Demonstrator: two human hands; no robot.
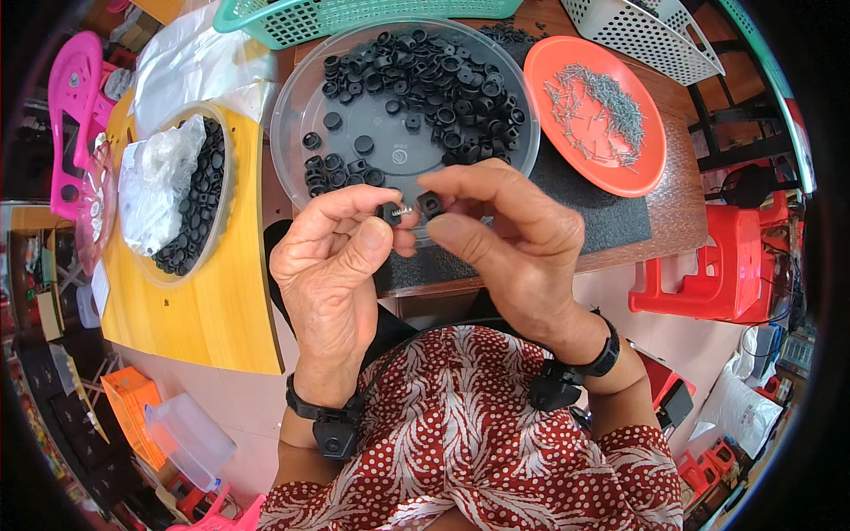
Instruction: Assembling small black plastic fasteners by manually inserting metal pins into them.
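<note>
By the near rim of the clear tub, clamps in left fingers a black piece with a metal spring, and in right fingers a hollow black part; has an orange plate of metal pins to the tub's right

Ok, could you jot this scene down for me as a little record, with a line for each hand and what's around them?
left hand: pinching a small black part
spring: silvery coil, sticking out of that part toward the right
right hand: pinching another black piece, facing the spring
contact: can't tell whether spring and piece touch
beyond hands: clear round tub of loose black parts
right of tub: orange plate with small silvery metal pieces
far left: yellow table bearing another tub
</note>
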